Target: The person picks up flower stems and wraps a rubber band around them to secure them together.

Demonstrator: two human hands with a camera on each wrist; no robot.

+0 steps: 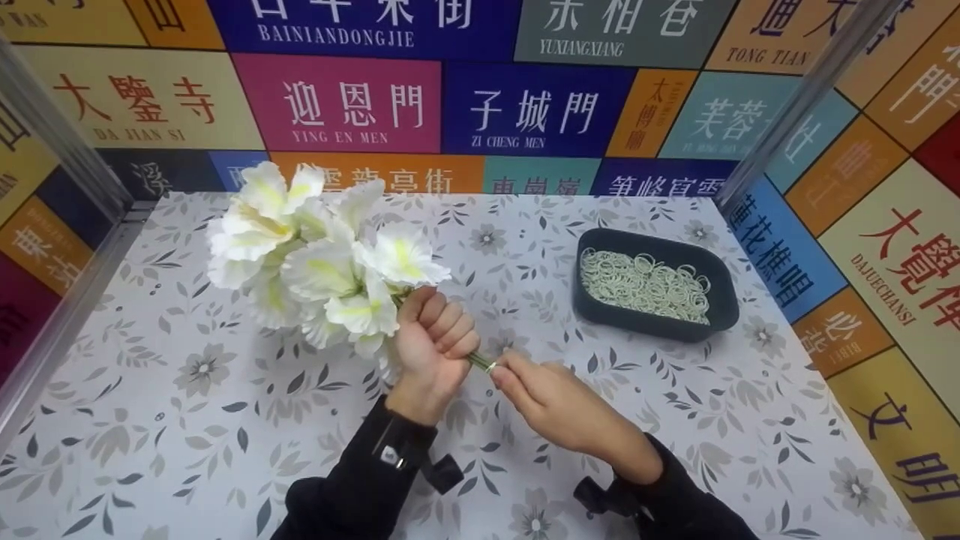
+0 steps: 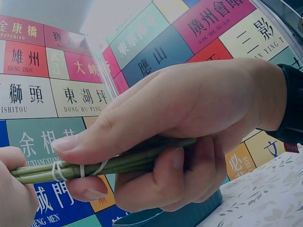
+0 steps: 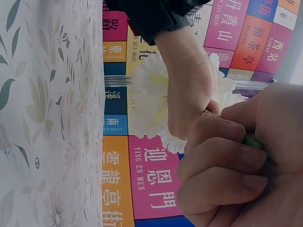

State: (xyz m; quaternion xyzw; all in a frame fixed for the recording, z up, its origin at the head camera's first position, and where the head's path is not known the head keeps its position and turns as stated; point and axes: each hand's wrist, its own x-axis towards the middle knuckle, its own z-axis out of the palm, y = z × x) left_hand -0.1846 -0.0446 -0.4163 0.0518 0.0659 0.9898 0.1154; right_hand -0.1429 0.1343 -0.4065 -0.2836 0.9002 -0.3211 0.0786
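A bunch of white artificial flowers [image 1: 330, 255] with yellow-green centres is held up over the table, heads toward the upper left. My left hand [image 1: 437, 337] grips its stems just below the blooms. Lower down, my right hand [image 1: 559, 405] curls round the green stems [image 2: 42, 174], thumb and forefinger at a pale rubber band [image 2: 82, 170]. Another pale band [image 2: 58, 171] wraps the stems between the hands. In the right wrist view, the right hand's fingers [image 3: 222, 175] hide most of the stems, and the left hand [image 3: 191, 90] partly covers the blooms.
A dark rectangular tub [image 1: 656, 326] of loose pale rubber bands [image 1: 645, 289] stands at the right of the table. A floral-patterned cloth [image 1: 202, 420] covers the table. Sign-printed panels [image 1: 337, 105] with clear corner posts [image 1: 795, 97] enclose the back and sides.
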